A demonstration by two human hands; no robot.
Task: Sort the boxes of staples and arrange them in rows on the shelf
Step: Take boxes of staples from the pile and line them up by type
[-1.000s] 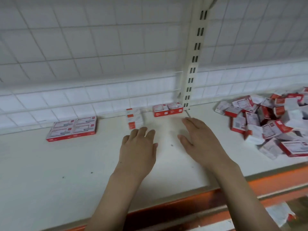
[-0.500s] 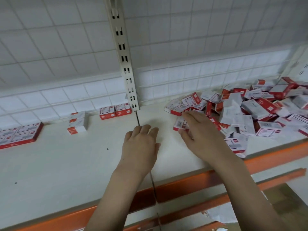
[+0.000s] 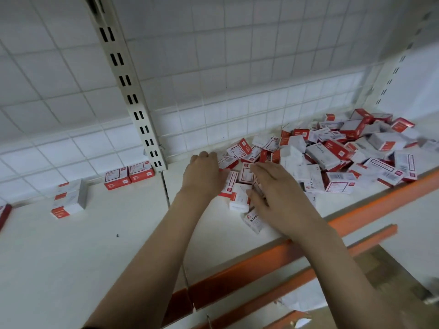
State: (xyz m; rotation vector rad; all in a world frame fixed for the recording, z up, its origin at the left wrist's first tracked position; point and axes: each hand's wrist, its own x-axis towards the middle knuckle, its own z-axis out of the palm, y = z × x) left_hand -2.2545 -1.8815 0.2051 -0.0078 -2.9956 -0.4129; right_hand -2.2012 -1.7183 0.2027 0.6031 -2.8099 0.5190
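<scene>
A loose pile of red-and-white staple boxes (image 3: 332, 153) covers the right part of the white shelf (image 3: 71, 257). My left hand (image 3: 204, 172) is at the pile's left edge with its fingers bent down over the nearest boxes, fingertips hidden. My right hand (image 3: 275, 191) lies flat with straight fingers on several boxes at the pile's near-left corner. One white box (image 3: 253, 222) lies by my right wrist. Two red boxes (image 3: 129, 176) stand side by side at the back. A small stack of boxes (image 3: 69, 198) sits further left.
A slotted upright (image 3: 128, 91) rises from the shelf's back between the two shelf sections, in front of a white wire grid wall (image 3: 237, 67). The shelf has an orange front edge (image 3: 261, 257). A red box (image 3: 3, 214) shows at the far left border.
The view swung right, bringing the pile toward the centre. Both hands moved forward and right from bare shelf onto the pile's left edge; the left hand's fingers have bent down.
</scene>
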